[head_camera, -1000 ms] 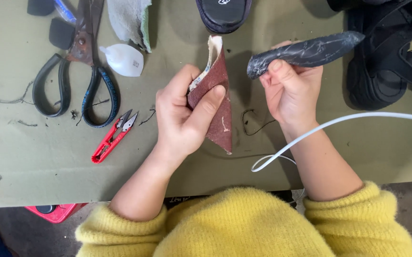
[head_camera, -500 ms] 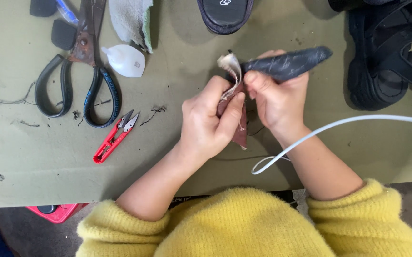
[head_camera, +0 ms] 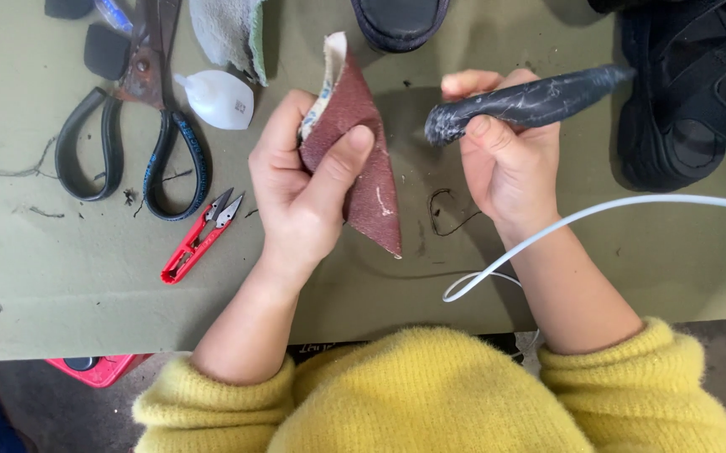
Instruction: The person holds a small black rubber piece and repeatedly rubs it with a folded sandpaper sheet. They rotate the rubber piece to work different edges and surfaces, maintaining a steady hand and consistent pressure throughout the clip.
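Centre of the frame, the left hand [head_camera: 300, 189] pinches a folded piece of reddish leather [head_camera: 363, 159], thumb pressed across its face, pale lining showing at the top tip and the point hanging down over the table [head_camera: 86, 310]. Just to the right, apart from the leather, the right hand [head_camera: 510, 164] is closed around a dark mottled tool [head_camera: 530, 102] lying nearly level, blunt end toward the leather. A white cord [head_camera: 598, 210] crosses the right wrist. Upper left: big black scissors [head_camera: 132, 134], a small white bottle [head_camera: 218, 99], red snips [head_camera: 199, 239] below. Black shoes sit top centre [head_camera: 400, 21] and far right [head_camera: 681, 109]
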